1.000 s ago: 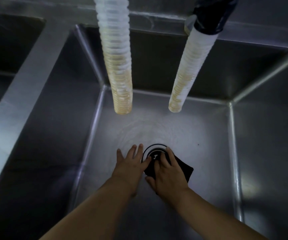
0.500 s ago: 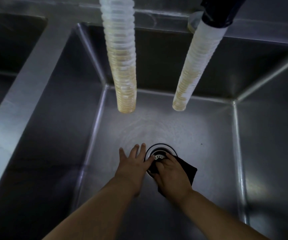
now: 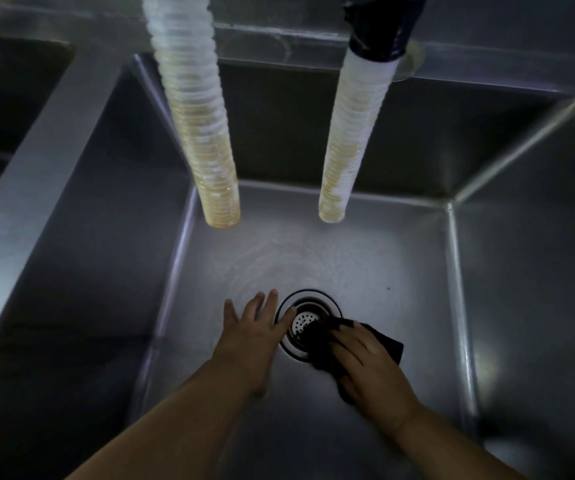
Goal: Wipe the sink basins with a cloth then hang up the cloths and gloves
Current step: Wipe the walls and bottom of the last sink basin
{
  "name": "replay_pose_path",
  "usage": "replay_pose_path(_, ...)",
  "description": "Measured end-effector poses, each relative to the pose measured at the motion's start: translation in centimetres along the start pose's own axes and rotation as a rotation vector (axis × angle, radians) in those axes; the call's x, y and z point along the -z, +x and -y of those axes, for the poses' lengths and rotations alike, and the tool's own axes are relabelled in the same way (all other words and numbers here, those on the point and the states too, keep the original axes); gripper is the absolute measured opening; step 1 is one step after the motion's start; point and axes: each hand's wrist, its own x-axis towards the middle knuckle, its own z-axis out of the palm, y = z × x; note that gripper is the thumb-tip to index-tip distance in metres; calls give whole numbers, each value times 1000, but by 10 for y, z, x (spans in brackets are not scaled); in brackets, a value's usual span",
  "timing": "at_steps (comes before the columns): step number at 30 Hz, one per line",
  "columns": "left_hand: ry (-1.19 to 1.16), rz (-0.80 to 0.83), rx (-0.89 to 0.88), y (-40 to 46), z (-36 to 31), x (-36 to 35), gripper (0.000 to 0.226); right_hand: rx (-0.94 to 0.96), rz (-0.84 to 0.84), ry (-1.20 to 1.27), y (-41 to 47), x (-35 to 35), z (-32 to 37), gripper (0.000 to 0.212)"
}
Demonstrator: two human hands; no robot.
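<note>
Both my arms reach down into a deep steel sink basin (image 3: 365, 258). A round drain strainer (image 3: 302, 320) sits in its floor. My right hand (image 3: 372, 368) presses a black cloth (image 3: 388, 344) onto the right side of the strainer, covering part of it. My left hand (image 3: 254, 337) lies flat on the basin floor just left of the drain, fingers spread, index fingertip on the drain's rim. A thin film of water ripples on the floor behind the drain.
Two ribbed whitish hoses hang into the basin, the left hose (image 3: 206, 133) and the right hose (image 3: 351, 140), both stained yellow at the ends. A steel divider (image 3: 36, 161) separates a second basin (image 3: 5, 98) at the left. Basin walls rise on all sides.
My right hand has slid the cloth to the right and slightly toward me, uncovering more of the strainer's holes. My left hand has stayed beside the drain.
</note>
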Motion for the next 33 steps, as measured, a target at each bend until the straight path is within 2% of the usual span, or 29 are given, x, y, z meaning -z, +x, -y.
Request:
replay_pose_path(2, -9, -4, -3, 0, 0, 0, 136, 46, 68, -22, -21, 7, -10, 50)
replay_pose_path(4, -18, -11, -2, -1, 1, -2, 140, -3, 104, -55, -36, 13, -17, 43)
replay_pose_path(6, -38, -27, 1, -2, 3, -4, 142, -143, 103, -67, -40, 16, -23, 47)
replay_pose_path(11, -60, -43, 2, -2, 6, -9, 140, -590, -73, -141, 6, 7, -30, 51)
replay_pose_path(16, -86, 13, 10, 5, 5, -15, 146, -714, -7, -207, 96, -11, -43, 66)
replay_pose_path(21, -91, 147, -18, 13, 10, -14, 151, -589, 92, -153, 178, -31, -17, 76)
replay_pose_path(25, -99, 224, -74, 16, 18, -14, 148, -385, 185, 36, 227, -40, 12, 71)
replay_pose_path(27, -118, 236, -100, 15, 21, -15, 147, -253, 304, 91, 253, -45, 29, 63)
replay_pose_path(30, -144, 221, -129, 16, 23, -18, 144, -70, 424, -7, 284, -59, 49, 56)
replay_pose_path(33, -179, 197, -145, 17, 24, -21, 144, 23, 395, -175, 293, -67, 50, 57)
